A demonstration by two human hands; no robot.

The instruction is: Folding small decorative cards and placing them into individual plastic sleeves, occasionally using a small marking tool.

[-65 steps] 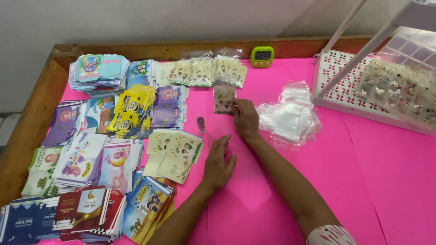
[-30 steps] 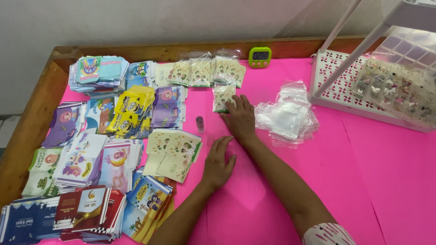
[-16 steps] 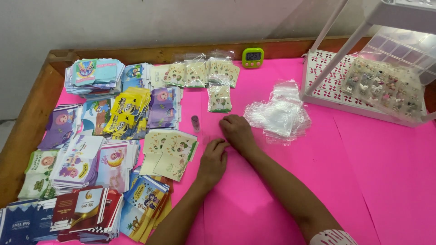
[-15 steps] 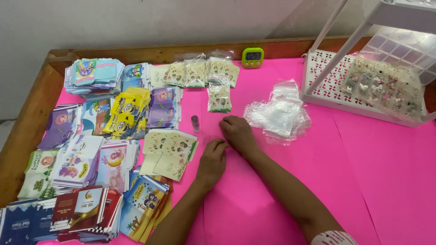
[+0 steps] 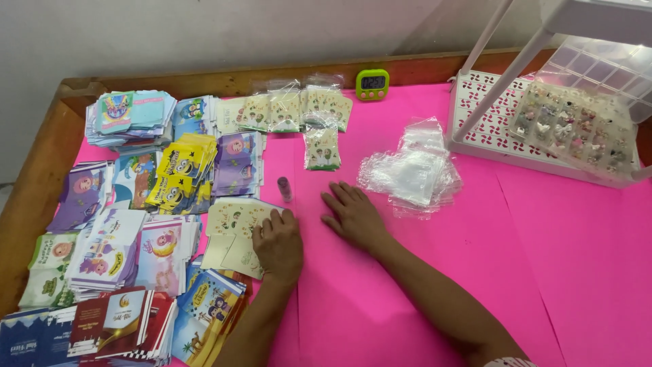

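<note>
- We look down from a head camera at a counter (image 5: 421,285) covered in bright pink sheeting, with a wooden edge along the back and left.
- Our left hand (image 5: 277,243) lies palm down, fingers loosely together, on a small stack of cream sticker sheets (image 5: 234,228); it seems to press the stack flat, and we cannot tell whether it pinches a sheet.
- Our right hand (image 5: 352,214) rests flat on bare pink, fingers spread, holding nothing.
- Just beyond the right hand's fingertips lies one cream sheet sealed in a clear sleeve (image 5: 322,148), apart from both hands and close below a back row of bagged cream sheets (image 5: 288,110), likely laid there to sit with its kind.
- A small purple tube (image 5: 284,188) stands upright between the two hands, within easy reach.
- A loose heap of empty clear sleeves (image 5: 411,170) sits to the right of the right hand, near enough to draw from.
- The left half holds many sorted piles of printed cards, grouped by design: a yellow cartoon pile (image 5: 180,178), purple ones (image 5: 238,163), dark booklets (image 5: 115,326) at the near corner.
- A green digital timer (image 5: 373,83) stands at the back edge, facing us.
- At far right, a white lattice rack (image 5: 506,129) carries a clear compartment box of tiny trinkets (image 5: 577,129).
</note>
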